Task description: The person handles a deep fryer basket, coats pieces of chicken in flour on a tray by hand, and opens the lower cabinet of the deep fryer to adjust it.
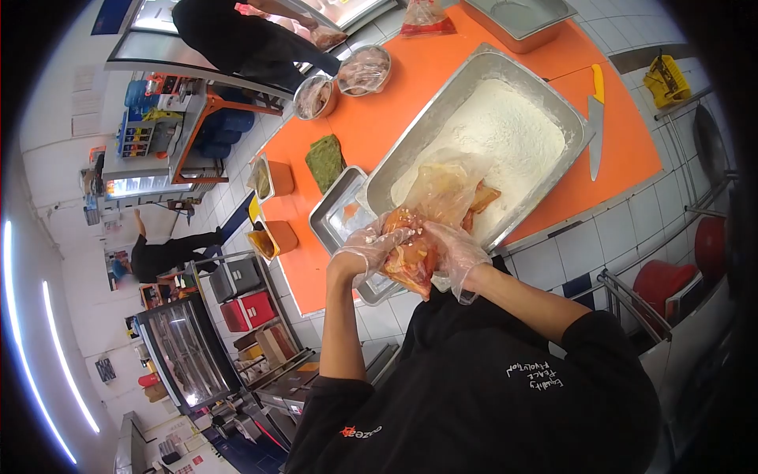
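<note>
In plastic gloves, my left hand [371, 243] and my right hand [459, 257] grip a piece of raw marinated chicken [410, 265] from either side. The meat is orange-red and glossy, with its lower end hanging between my hands. Just behind it, a clear plastic bag [446, 186] rests over the near part of a large metal pan [399, 136]. White flour [509, 118] covers much of the pan's bottom. More orange meat [483, 196] shows beside the bag. A smaller metal tray [335, 207] lies left of the pan, partly behind my left hand.
A yellow-handled knife [596, 130] lies right of the pan on the orange table [308, 272]. Left of it are a green cloth [324, 163] and metal containers [278, 180]. Farther back stand plastic-covered bowls [364, 69]. Two other people [217, 35] are in the room.
</note>
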`<act>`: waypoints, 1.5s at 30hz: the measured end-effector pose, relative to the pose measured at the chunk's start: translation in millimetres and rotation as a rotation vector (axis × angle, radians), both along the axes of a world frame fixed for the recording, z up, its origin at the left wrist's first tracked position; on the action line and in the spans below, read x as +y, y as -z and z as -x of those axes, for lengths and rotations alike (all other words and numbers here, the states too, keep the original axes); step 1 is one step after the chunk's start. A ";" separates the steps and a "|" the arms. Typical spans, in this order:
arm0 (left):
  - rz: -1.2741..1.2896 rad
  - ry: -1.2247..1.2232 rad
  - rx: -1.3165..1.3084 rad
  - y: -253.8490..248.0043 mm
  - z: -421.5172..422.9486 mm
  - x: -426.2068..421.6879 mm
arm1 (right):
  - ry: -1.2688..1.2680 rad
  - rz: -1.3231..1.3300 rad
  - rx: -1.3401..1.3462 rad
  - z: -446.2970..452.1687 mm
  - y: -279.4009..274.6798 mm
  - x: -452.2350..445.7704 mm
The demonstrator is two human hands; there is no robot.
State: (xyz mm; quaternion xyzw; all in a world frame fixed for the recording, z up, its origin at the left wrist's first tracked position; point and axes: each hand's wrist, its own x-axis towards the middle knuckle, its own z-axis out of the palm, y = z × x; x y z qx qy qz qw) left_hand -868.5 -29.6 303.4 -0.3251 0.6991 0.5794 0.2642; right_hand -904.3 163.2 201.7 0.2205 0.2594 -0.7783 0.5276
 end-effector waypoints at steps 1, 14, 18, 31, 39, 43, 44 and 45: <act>0.000 -0.002 0.001 0.8 -0.3 -1.6 | -0.070 0.105 0.025 2.1 -0.3 0.3; 0.356 0.310 -0.024 -8.8 10.8 0.2 | -0.162 0.073 0.004 -12.7 8.5 -9.6; 0.408 0.383 0.000 4.9 8.8 -4.6 | -0.003 -0.015 -0.071 -14.9 6.0 -14.4; 0.521 0.336 0.110 7.8 3.8 -8.4 | -0.172 0.129 0.126 -6.0 -12.3 -3.9; 0.386 0.187 -0.032 -23.6 15.0 4.2 | -0.147 0.077 0.275 -20.3 -11.3 -4.7; 0.317 0.161 0.096 -20.6 12.5 1.9 | -0.120 0.089 0.273 -25.5 6.2 -10.6; 0.367 0.236 0.057 -25.0 13.7 2.0 | -0.122 0.089 0.273 -24.9 10.6 -9.9; 0.416 0.310 0.018 -29.3 15.5 2.5 | -0.176 0.105 0.279 -21.8 10.7 -8.6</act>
